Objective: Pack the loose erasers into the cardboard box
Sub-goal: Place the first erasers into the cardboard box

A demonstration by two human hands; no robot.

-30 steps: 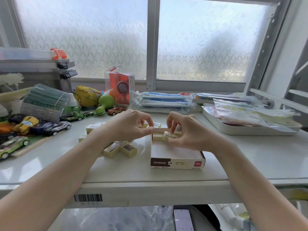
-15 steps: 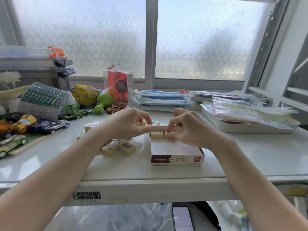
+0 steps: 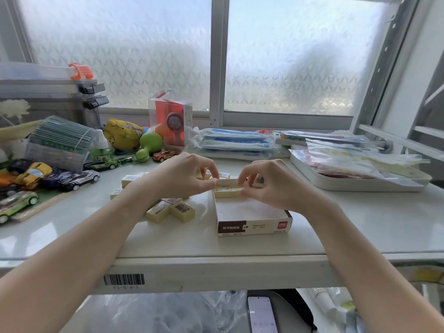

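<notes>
I find both hands working at the far end of the shallow white-and-brown cardboard box, which lies open on the white bench near its front edge, long axis running away from me. The left hand has thumb and forefinger pinched together at the box's far left corner; what they grip, the rim or an eraser, I cannot tell. The right hand has its fingers curled down onto the row of pale yellow block erasers seated crosswise against the far wall. The rest of the box floor is bare. The loose cream rectangular erasers, matte and rubbery-looking with barcode labels, lie just left of the box, under and beside the left wrist; others sit beyond the far wall. I judge the left hand nearer to that supply, so the next pickup falls to it.
</notes>
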